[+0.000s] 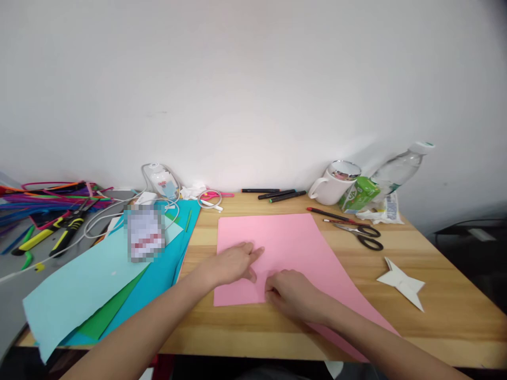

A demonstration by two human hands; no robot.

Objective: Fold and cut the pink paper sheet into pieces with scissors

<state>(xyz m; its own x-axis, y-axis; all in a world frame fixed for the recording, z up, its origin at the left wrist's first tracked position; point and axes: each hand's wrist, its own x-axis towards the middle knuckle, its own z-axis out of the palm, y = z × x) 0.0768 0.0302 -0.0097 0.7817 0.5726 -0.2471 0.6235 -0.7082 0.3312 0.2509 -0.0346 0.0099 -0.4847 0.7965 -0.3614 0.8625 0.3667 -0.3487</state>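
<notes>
A large sheet of pink paper (293, 240) lies on the wooden table, its lower right part stretching to the front edge. My left hand (237, 261) rests on its left half, fingers spread and palm down. Just right of it, my right hand (291, 295) is closed at the sheet's near edge, with its fingers curled against the paper. The fingertips and the paper under this hand are hidden. A folded white paper star (403, 284) with pointed arms lies to the right, apart from both hands.
Scissors (364, 235), a white mug (330, 184), a green carton (360, 193) and a tilted plastic bottle (402, 169) stand or lie at right. Several markers (283, 194) lie by the wall. At left are coloured sheets (91, 285), a blurred phone (146, 232), pliers (69, 232) and cables.
</notes>
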